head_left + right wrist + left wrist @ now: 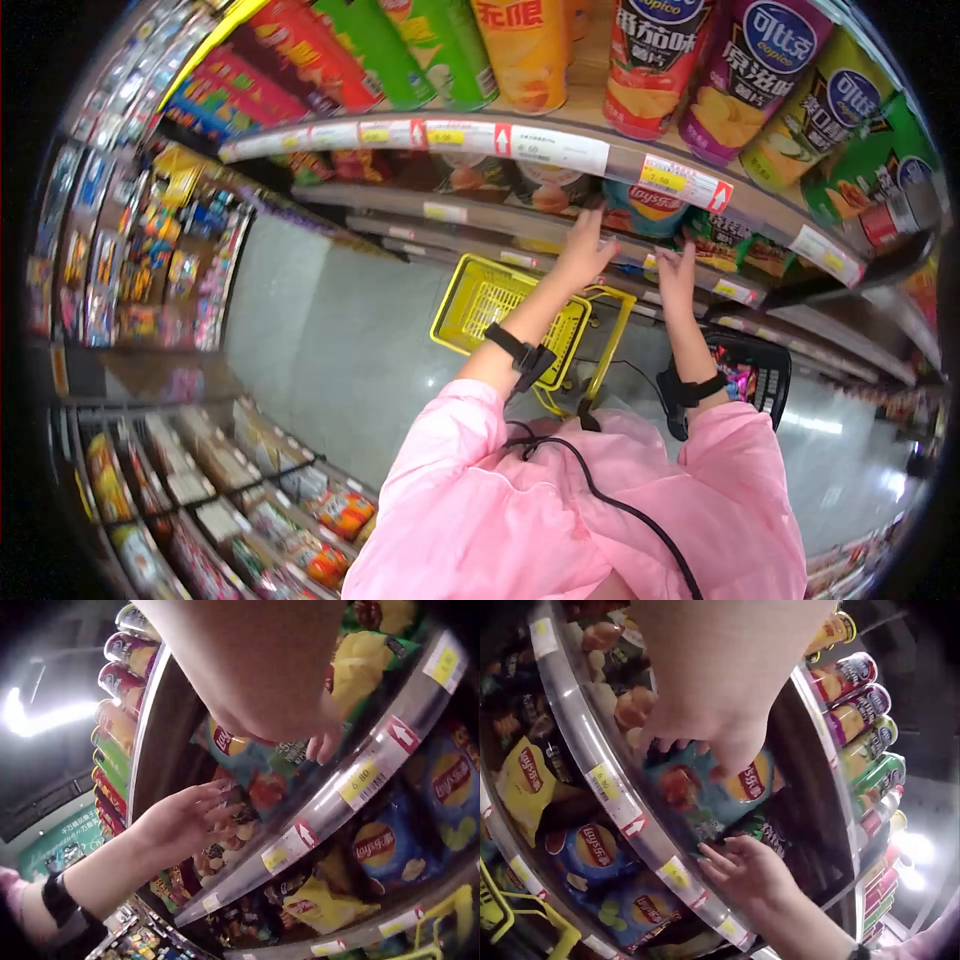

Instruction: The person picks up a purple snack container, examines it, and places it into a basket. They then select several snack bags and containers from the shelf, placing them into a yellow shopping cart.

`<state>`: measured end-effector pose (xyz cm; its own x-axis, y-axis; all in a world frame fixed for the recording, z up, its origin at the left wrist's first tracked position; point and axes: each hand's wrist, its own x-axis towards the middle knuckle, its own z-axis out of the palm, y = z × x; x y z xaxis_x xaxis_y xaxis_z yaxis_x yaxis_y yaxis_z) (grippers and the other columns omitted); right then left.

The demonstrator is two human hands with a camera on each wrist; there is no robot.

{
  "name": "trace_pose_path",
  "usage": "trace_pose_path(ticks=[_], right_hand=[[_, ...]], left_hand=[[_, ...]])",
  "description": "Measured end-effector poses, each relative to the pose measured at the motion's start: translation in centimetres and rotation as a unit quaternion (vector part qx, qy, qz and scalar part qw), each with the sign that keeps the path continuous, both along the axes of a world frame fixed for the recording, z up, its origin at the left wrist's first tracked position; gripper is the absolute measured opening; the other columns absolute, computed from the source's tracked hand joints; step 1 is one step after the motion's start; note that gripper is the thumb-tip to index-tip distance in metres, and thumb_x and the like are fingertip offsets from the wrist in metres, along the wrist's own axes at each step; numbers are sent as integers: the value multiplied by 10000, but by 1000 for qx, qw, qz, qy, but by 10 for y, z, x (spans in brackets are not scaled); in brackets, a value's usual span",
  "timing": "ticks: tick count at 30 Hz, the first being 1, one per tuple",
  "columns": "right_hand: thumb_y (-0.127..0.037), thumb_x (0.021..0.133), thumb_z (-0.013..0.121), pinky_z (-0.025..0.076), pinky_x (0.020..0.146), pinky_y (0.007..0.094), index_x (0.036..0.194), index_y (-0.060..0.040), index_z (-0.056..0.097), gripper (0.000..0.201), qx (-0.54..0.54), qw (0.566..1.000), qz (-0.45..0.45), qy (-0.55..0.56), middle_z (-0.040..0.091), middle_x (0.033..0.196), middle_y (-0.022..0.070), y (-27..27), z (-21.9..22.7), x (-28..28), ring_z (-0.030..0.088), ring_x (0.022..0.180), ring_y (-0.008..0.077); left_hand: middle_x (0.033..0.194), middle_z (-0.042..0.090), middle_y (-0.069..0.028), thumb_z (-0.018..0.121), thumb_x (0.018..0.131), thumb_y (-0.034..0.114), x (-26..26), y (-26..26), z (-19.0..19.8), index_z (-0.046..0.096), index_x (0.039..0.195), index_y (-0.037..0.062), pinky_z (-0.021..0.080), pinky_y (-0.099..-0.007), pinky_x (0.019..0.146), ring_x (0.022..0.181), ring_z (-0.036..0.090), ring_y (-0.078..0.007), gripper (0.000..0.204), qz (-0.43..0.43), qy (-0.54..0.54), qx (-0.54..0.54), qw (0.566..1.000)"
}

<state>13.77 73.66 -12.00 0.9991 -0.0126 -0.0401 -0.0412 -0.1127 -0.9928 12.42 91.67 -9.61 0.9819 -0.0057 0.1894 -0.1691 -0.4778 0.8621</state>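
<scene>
A teal Lay's bag [645, 207] lies on the shelf below the chip canisters. My left hand [585, 252] is at its left side; in the left wrist view the fingers of that hand [712, 724] reach over the teal bag [686, 787], and in the right wrist view the left hand [180, 821] has loosely extended fingers at the bag's edge. My right hand [677, 275] is at the bag's other side, with fingers spread and palm partly turned up in the left wrist view [754, 881]. Whether either hand presses the bag is unclear.
Chip canisters [650, 75] line the upper shelf, behind a price-label rail [570, 150]. A yellow basket cart [450, 300] stands below my left arm, and a black basket [775, 370] with colourful packets beside my right arm. Blue Lay's bags [592, 847] fill a lower shelf.
</scene>
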Motion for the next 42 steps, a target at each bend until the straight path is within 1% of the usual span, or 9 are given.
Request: trace_pose_path(ticks=[2,5,9,16,20,30,33,37,42], right_hand=[[-34,774,498,452,692,265,1288,-36,175,607,-98,988,-31,-111,551,960,143,8,-5,10,570,833,171],[-65,771,510,452,686,267,1295,-48,179,620,-179,982,-47,-29,569,909,124,21,19,13,572,828,169],[-75,743,532,455,666,277,1285,-75,237,617,-23,998,-42,36,540,978,103,21,11,30,570,828,180],[-78,720,575,399,760,259,1294,-43,218,677,106,992,-60,39,514,1012,87,34,54,-11,518,856,157],[-54,712,566,383,790,255,1292,-47,232,670,108,994,-20,13,435,1114,73,38,63,-49,439,949,135],[-89,761,508,450,700,246,1276,-71,217,591,123,963,77,229,449,1139,78,6,5,-198,573,863,175],[-101,762,513,462,666,235,1266,-60,227,581,121,950,94,271,494,1080,85,-3,-14,-228,589,816,178],[-120,758,523,474,616,223,1277,-53,208,611,112,944,105,293,538,1006,97,-11,-34,-246,604,757,184],[-135,761,523,477,586,216,1292,-44,198,629,112,945,108,288,540,1009,109,6,-37,-258,608,743,186]], left_hand=[[1218,333,-270,543,733,101,22,0,-8,168,1291,2,343,-381,887,1104,363,-391,680,-7,-66,13,998],[1076,457,-280,567,717,138,29,2,5,147,1292,-4,395,-392,804,962,471,-405,725,-14,113,-49,992],[780,598,-184,580,682,131,45,5,-21,158,1273,1,456,-387,680,768,573,-357,737,-37,19,-56,998],[896,562,-181,576,715,147,25,-2,1,360,1139,-56,418,-339,720,789,556,-267,517,17,-59,-126,990],[963,523,-154,552,739,90,-11,1,9,254,1198,-61,398,-304,799,908,513,-213,568,42,-72,-85,993],[968,509,-114,548,769,109,-160,10,-14,274,1156,-51,450,-284,732,860,531,-167,501,-131,280,-230,923],[965,510,-115,546,767,112,-191,8,-65,282,1154,-53,457,-288,714,859,536,-177,497,-192,283,-111,933],[959,545,-156,560,751,214,-235,6,-14,338,1140,-41,434,-306,770,885,541,-211,515,-195,286,44,937],[1058,519,-194,564,719,225,-253,26,-20,386,1152,-13,407,-321,823,952,526,-265,525,-160,275,-18,948]])
